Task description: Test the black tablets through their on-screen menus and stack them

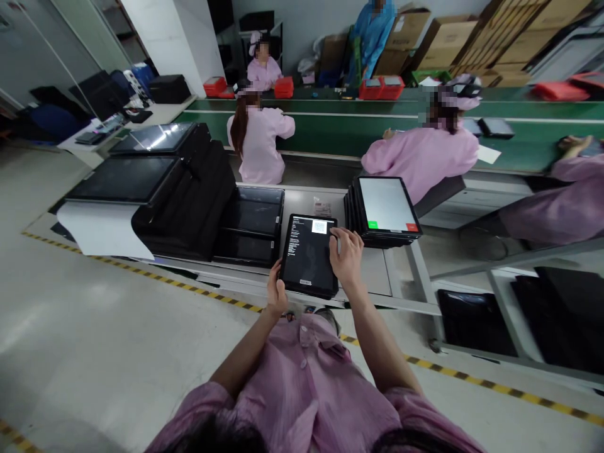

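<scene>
A black tablet (309,261) with white text and a square code on its lit screen lies in front of me, apparently on top of another dark tablet. My left hand (277,292) grips its lower left edge, thumb at the near side. Over the right edge hovers or rests my right hand (346,251), fingers apart and bent, with fingertips near the code; whether they touch the glass I cannot tell. Right of it stands a stack of tablets, the top tablet (387,202) showing a white screen with green and red corner boxes. A small clear packet (322,206) lies behind.
Black trays (252,211) and a tall black stack (189,201) with screens on top fill the cart's left side. Beyond runs a green conveyor (325,123) with seated co-workers in pink and red bins (381,88). A lower shelf at right holds dark trays (474,318).
</scene>
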The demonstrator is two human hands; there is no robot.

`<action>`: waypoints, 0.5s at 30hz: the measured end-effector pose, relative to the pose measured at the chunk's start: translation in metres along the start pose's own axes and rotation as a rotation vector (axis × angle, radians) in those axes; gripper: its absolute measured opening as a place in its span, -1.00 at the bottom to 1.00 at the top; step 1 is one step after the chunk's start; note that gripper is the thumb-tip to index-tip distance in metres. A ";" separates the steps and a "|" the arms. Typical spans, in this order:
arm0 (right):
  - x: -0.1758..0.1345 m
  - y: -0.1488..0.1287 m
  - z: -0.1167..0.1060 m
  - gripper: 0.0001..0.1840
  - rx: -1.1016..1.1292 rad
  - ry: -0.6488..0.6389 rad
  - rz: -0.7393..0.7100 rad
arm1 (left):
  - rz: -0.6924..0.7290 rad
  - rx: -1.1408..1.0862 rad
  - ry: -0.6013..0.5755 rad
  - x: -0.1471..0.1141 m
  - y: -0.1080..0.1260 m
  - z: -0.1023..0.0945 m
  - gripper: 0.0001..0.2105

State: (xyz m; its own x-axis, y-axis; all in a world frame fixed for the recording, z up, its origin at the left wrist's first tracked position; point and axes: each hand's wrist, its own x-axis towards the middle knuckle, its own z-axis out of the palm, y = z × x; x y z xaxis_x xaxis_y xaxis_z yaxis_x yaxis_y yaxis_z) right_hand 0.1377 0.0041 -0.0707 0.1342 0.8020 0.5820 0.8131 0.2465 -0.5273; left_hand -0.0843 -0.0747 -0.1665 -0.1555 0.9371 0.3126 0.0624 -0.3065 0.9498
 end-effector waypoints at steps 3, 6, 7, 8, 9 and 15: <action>0.004 -0.002 -0.002 -0.63 0.032 -0.066 -0.086 | -0.012 -0.004 0.022 0.001 0.000 0.002 -0.34; 0.005 -0.003 -0.003 -0.60 0.047 -0.063 -0.086 | -0.038 -0.008 0.035 0.000 -0.001 0.004 -0.32; 0.005 -0.003 -0.003 -0.59 0.050 -0.061 -0.075 | -0.052 -0.009 0.039 -0.001 -0.001 0.005 -0.30; 0.005 -0.003 -0.003 -0.58 0.053 -0.062 -0.065 | -0.064 -0.011 0.046 -0.002 -0.002 0.006 -0.29; 0.004 -0.003 -0.003 -0.58 0.057 -0.064 -0.059 | -0.074 -0.013 0.055 -0.003 -0.003 0.007 -0.28; 0.003 -0.001 -0.003 -0.57 0.062 -0.043 -0.049 | -0.058 -0.018 0.113 -0.009 -0.009 0.014 -0.31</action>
State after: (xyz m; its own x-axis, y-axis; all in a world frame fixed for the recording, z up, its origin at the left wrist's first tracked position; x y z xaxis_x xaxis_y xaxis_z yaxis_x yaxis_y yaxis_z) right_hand 0.1388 0.0050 -0.0668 0.0696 0.8108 0.5811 0.7811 0.3180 -0.5373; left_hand -0.0699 -0.0778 -0.1779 -0.2684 0.9289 0.2553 0.0326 -0.2561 0.9661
